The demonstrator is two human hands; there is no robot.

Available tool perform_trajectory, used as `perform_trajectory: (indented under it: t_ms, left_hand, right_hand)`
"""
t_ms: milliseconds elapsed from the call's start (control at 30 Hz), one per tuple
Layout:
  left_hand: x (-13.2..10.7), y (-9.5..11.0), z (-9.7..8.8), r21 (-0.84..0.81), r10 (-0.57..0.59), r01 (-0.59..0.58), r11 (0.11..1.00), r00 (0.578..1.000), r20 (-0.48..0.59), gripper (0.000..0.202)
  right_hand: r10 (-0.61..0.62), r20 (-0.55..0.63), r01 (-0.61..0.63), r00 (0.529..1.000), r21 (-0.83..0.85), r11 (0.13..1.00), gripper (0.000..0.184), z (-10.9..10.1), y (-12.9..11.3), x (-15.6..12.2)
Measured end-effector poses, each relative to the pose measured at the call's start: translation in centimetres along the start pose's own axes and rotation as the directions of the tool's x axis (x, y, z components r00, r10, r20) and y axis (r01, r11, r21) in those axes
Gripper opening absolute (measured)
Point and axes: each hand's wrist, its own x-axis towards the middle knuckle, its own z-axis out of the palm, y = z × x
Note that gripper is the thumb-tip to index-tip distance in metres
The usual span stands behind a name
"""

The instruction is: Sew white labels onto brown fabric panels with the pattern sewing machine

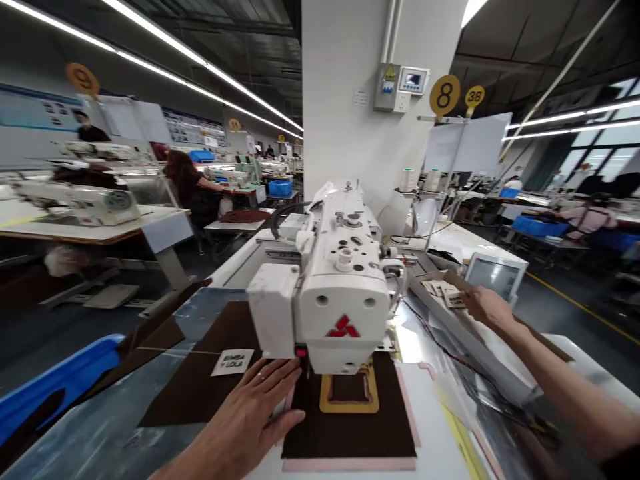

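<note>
My left hand (263, 407) lies flat, fingers stretched out, at the left edge of a dark brown fabric panel (350, 437) under the head of a white sewing machine (345, 300). A yellow rectangular frame (327, 405) rests on that panel below the head. Left of the hand, another brown panel (185, 393) carries a white label (233, 362) reading "BIMBA Y LOLA". On the right, my right hand (487, 307) is over a long shallow box (465, 347), its fingers closed at the edge of a printed label (454, 298). More labels (434, 288) lie beside it.
A small screen (497, 275) stands just behind my right hand. Thread cones (408, 180) are at the back right. A blue bin (65, 380) sits at the lower left, and a cable (435, 340) runs beside the box. Co-workers sit at other machines left and right.
</note>
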Motion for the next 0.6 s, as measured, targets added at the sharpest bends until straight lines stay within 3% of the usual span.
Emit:
perform_trajectory:
  t_ms: [167,233,300,367,400,467,500,533,600]
  left_hand:
    - [-0.1,-0.5,0.8,0.053,0.035,-0.031,0.998,0.996,-0.088,0.059]
    - [-0.1,0.8,-0.3,-0.047,0.018,-0.024,0.999,0.992,-0.128,0.047]
    - [0.3,3.2,-2.0,-0.273,-0.064,0.039,0.961,0.994,-0.083,0.031]
    - [1.3,6.3,-3.6,-0.561,-0.214,0.259,0.786,0.966,0.146,0.030]
    - [1.9,7.8,-4.1,-0.677,-0.266,0.371,0.636,0.929,0.259,0.034]
    - [3.3,10.2,-4.6,-0.811,-0.263,0.502,0.302,0.861,0.435,0.040]
    - [3.9,11.0,-4.5,-0.821,-0.239,0.543,0.175,0.832,0.500,0.047]
    - [4.4,11.5,-4.3,-0.813,-0.233,0.576,0.084,0.805,0.546,0.049]
    - [4.9,11.9,-3.7,-0.801,-0.241,0.598,0.013,0.780,0.578,0.052]
  right_hand:
    - [0.102,0.093,-0.120,0.990,0.217,0.969,0.034,-4.0,-1.4,-3.2]
    - [0.053,0.149,-0.105,0.987,0.364,0.925,0.048,-5.0,-3.1,-6.7]
    - [-0.040,0.250,-0.094,0.967,0.501,0.860,0.056,-5.2,-5.5,-11.4]
    - [-0.146,0.358,-0.117,0.922,0.618,0.777,0.058,-4.7,-8.3,-16.3]
    - [-0.225,0.451,-0.198,0.863,0.715,0.671,0.055,-4.2,-9.6,-18.6]
    - [-0.360,0.549,-0.326,0.754,0.789,0.521,0.052,-3.3,-12.0,-22.0]
    - [-0.396,0.578,-0.377,0.713,0.793,0.478,0.050,-2.8,-12.9,-23.1]
    - [-0.418,0.598,-0.407,0.684,0.788,0.461,0.050,-2.5,-13.6,-23.9]
    - [-0.437,0.625,-0.417,0.646,0.770,0.483,0.052,-2.0,-14.5,-24.5]
